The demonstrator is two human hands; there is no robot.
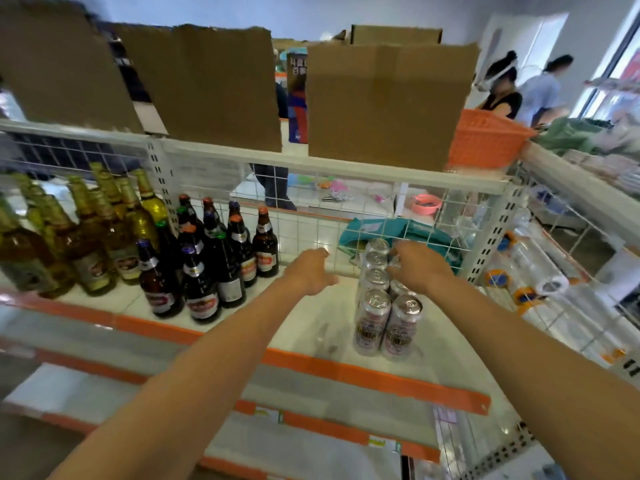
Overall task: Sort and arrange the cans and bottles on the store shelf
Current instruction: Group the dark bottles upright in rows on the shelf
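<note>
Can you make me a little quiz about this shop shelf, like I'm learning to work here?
1. True or false: the left hand holds something.
2. Which hand reaches over the cans? A: left hand. B: right hand.
3. Fill in: the basket is coloured ____.

Key: 1 false; 2 B; 3 orange.

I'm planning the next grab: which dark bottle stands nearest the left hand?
The orange-capped bottle at the group's far right edge; every other stands further from the left hand.
</note>
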